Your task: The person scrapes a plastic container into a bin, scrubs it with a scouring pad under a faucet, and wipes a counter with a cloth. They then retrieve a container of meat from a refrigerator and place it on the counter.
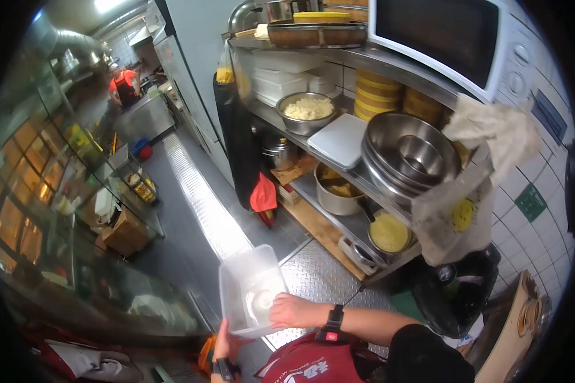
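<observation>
A translucent white plastic container (pixel 235 297) is tilted in front of me, low over the floor, with a little whitish stuff on its bottom. My left hand (pixel 225 345) grips its near left corner, thumb up along the outer wall and the other fingers hidden underneath. Over the near right rim my right hand (pixel 295 311) is closed, its fingers curled at the container's edge.
On my right, a metal shelf (pixel 300 142) carries steel bowls (pixel 410 153), a bowl of pale crumbly food (pixel 308 108) and a white tray (pixel 340 140). A microwave (pixel 437 38) stands on top. A person (pixel 124 84) is far down the aisle. Metal plating (pixel 201 191) runs along the floor.
</observation>
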Tool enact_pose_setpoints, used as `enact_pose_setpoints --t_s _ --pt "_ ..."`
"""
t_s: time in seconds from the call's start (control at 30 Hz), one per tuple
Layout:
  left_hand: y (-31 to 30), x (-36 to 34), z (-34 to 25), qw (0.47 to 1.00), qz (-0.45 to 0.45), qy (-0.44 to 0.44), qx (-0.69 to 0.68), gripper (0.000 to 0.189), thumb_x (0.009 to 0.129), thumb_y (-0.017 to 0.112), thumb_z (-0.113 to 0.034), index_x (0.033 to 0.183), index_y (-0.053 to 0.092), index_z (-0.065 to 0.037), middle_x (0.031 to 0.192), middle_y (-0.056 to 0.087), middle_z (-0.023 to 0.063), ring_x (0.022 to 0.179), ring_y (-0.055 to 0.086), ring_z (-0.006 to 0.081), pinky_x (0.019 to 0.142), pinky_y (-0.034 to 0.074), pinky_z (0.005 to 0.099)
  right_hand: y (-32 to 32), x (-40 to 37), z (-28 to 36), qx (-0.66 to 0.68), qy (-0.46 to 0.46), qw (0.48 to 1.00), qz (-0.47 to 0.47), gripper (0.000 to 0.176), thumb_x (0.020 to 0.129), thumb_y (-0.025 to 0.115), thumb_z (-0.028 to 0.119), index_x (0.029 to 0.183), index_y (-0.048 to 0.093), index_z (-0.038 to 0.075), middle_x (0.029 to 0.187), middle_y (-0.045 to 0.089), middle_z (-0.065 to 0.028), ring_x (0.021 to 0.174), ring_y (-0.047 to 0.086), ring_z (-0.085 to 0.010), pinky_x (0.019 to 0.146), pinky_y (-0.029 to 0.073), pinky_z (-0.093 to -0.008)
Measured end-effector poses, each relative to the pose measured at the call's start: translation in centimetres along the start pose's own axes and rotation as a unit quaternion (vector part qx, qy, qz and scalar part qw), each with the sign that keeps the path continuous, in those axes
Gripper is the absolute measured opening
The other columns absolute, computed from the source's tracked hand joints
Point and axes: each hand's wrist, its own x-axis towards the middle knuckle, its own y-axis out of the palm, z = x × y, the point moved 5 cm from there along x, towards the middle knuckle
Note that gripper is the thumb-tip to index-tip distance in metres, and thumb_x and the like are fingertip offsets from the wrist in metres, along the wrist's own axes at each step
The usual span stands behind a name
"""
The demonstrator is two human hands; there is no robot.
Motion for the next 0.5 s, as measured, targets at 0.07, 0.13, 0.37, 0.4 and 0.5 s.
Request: enact_pose_setpoints --t_s 0.07,0.13,0.37,0.4,0.5 --pt "-0.7 0.5 -0.8 0.999 -0.007 0.009 -0.047 0.070 0.096 0.048 -0.062 0.150 0.041 -0.019 0.147 0.046 0.0170 0.135 0.045 0.0435 0.096 0.044 0.0688 -0.2 3.1 -1.0 -0.006 -0.074 0.997 0.022 0.023 0.088 0.068 0.027 0.081 0.056 0.010 0.078 0.055 -0.0059 0.085 0.057 -0.0266 0.090 0.044 -0.0388" --pt "-0.5 1.6 -1.9 0.991 -0.027 0.030 -0.127 0.074 0.088 0.056 -0.058 0.149 0.041 -0.019 0.145 0.047 0.0156 0.131 0.048 0.0448 0.095 0.041 0.0723 0.0 5.8 -2.6 0.015 -0.103 0.994 0.035 0.022 0.087 0.068 0.027 0.081 0.056 0.010 0.078 0.054 -0.0060 0.085 0.057 -0.0263 0.091 0.044 -0.0391" --pt "-5.3 10.3 -5.1 0.977 -0.078 0.072 -0.185 0.074 0.082 0.052 -0.040 0.151 0.040 -0.018 0.142 0.052 0.0139 0.121 0.055 0.0407 0.086 0.049 0.0649 -0.9 13.8 -9.3 0.012 -0.079 0.995 0.068 0.036 0.083 0.076 0.027 0.109 0.061 0.007 0.114 0.057 -0.0126 0.113 0.053 -0.0316 0.105 0.041 -0.0462" --pt "-6.0 11.9 -6.2 0.976 -0.075 0.072 -0.190 0.074 0.082 0.052 -0.040 0.151 0.040 -0.018 0.142 0.052 0.0139 0.121 0.055 0.0407 0.086 0.049 0.0649 -2.3 15.2 -10.4 0.010 -0.045 0.999 0.027 0.051 0.080 0.079 0.028 0.123 0.061 0.007 0.128 0.055 -0.0160 0.124 0.051 -0.0343 0.110 0.039 -0.0480" --pt "-9.5 17.3 -10.6 0.979 -0.110 0.088 -0.148 0.072 0.082 0.050 -0.036 0.151 0.041 -0.016 0.141 0.052 0.0142 0.116 0.058 0.0396 0.083 0.051 0.0623 -6.1 17.3 -16.5 -0.022 0.091 0.995 -0.038 0.076 0.078 0.084 0.031 0.142 0.051 0.007 0.150 0.041 -0.0227 0.141 0.039 -0.0398 0.118 0.033 -0.0486"
